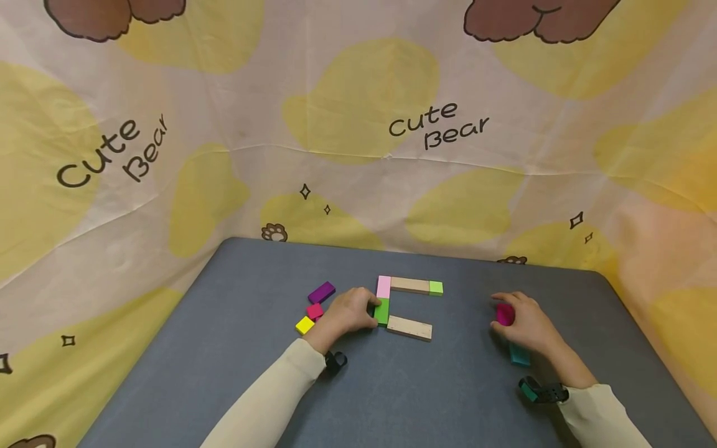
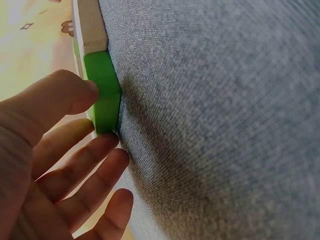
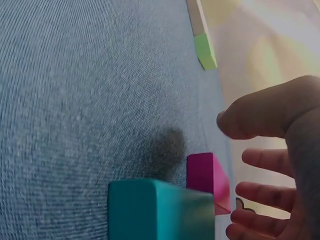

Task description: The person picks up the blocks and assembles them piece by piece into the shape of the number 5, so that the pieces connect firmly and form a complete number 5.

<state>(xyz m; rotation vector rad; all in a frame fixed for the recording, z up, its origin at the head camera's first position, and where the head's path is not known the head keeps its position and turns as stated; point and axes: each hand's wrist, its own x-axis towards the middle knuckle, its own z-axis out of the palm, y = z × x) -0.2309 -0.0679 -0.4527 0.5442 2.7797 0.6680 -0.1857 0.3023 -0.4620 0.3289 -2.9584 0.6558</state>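
Note:
My left hand (image 1: 350,311) is at the left side of a green block (image 1: 382,312), pinching it between thumb and fingers. In the left wrist view the thumb (image 2: 75,92) presses on that block. A pink block (image 1: 383,287) adjoins its far end, and a plain wooden block (image 1: 409,328) runs rightward from its near end. Over at the right, my right hand (image 1: 529,323) hovers around a magenta block (image 3: 207,177), thumb and fingers spread apart. They do not touch it in the right wrist view. A teal block (image 3: 160,210) lies nearer than the magenta one, partly under the hand.
Another wooden block (image 1: 410,285) extends right from the pink one, with a light green block (image 1: 435,288) at its end. Left of my left hand lie purple (image 1: 322,292), red-pink (image 1: 315,311) and yellow (image 1: 305,325) blocks. A patterned cloth (image 1: 358,124) hangs behind the grey table (image 1: 448,398).

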